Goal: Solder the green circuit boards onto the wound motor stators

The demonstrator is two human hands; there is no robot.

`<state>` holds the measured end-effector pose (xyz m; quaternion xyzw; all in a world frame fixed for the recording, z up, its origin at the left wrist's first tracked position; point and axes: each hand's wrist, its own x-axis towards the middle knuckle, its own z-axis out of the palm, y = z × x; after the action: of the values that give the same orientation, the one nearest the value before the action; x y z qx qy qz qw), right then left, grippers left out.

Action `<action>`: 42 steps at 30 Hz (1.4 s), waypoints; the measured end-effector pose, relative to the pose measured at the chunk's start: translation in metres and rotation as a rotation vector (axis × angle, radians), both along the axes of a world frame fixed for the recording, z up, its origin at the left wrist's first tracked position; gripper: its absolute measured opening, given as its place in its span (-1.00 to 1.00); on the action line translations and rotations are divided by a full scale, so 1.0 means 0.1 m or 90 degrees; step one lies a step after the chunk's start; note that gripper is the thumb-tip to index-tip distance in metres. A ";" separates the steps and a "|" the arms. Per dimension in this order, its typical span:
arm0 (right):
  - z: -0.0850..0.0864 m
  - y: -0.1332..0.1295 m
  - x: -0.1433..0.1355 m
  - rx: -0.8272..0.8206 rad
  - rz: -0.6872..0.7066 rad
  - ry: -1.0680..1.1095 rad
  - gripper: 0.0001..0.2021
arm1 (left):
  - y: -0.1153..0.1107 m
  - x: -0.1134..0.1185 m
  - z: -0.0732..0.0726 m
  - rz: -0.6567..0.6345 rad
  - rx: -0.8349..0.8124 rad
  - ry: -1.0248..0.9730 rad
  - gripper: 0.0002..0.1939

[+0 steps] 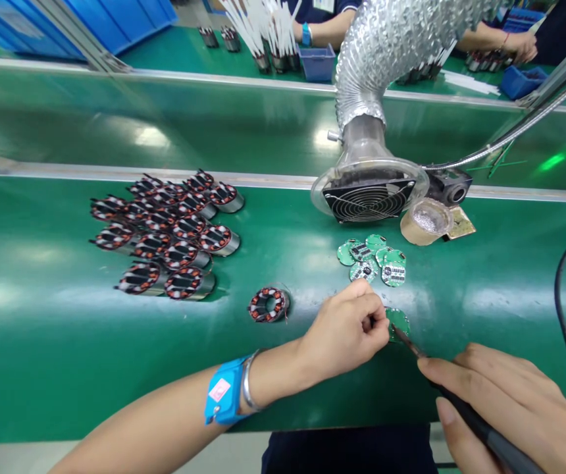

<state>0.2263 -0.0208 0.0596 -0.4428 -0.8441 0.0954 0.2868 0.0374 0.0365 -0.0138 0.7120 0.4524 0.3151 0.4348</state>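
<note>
My left hand (pixel 347 326), with a blue strap on its wrist, is closed at the left edge of a round green circuit board (pixel 400 320); its fingertips pinch at the rim, and whether a small part is between them is hidden. My right hand (pixel 510 401) grips a black soldering iron (pixel 475 421), whose metal tip touches the board's face. Just behind my left hand lies a loose group of several round green circuit boards (pixel 394 273). To the left of that hand, a single wire-wound stator (pixel 269 305) sits on the green table.
Several wound stators (pixel 184 282) stand grouped on the left of the green table (pixel 41 349). A fume extractor (pixel 369 197) with a silver duct hangs behind the boards, beside a tan cup (pixel 424 222). A black cable (pixel 562 303) curves at right. Other people's arms show beyond the divider.
</note>
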 end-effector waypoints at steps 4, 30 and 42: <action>-0.02 -0.01 0.01 0.001 -0.002 0.000 -0.68 | 0.00 0.00 0.00 0.001 0.007 -0.002 -0.89; -0.59 0.32 0.17 -0.106 0.112 0.087 -0.73 | 0.01 -0.01 0.02 -0.009 -0.001 -0.019 -0.90; -0.59 0.43 -0.05 0.040 0.054 0.148 -0.70 | -0.03 -0.17 -0.09 -0.068 -0.097 -0.111 -0.81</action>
<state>0.2216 0.0227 0.0010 -0.3833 -0.8258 0.1317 0.3922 0.0205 0.0338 -0.0231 0.6698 0.3971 0.3172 0.5413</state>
